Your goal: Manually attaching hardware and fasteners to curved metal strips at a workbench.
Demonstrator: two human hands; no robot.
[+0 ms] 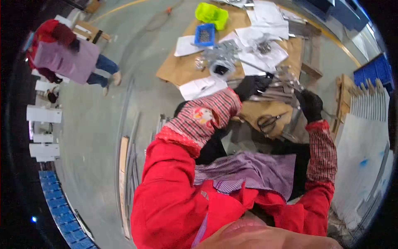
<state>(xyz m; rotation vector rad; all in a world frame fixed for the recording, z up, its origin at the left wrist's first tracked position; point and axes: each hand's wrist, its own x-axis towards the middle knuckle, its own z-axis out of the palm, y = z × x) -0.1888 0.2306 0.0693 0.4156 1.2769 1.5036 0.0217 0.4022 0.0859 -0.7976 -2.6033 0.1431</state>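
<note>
My left hand [253, 86], in a black glove, is closed over the left end of a pile of thin metal strips [275, 92]. A small dark thing shows at its fingertips, too small to name. My right hand [310, 106], also black-gloved, bends its fingers round a shiny metal piece [297, 85] at the pile's right end. Nearer to me, a pair of black-handled scissors [267, 122] lies on brown cardboard [253, 111]. Just beyond my left hand is a clear plastic bag [222, 67] with dark parts inside.
A blue bin of small parts [204, 35], a lime-green container [212, 15] and white papers [265, 18] lie farther back. Long strips [124, 182] lie on the floor at left. White panels [360, 149] stand at right by a blue crate [374, 72]. Another person [66, 58] stands far left.
</note>
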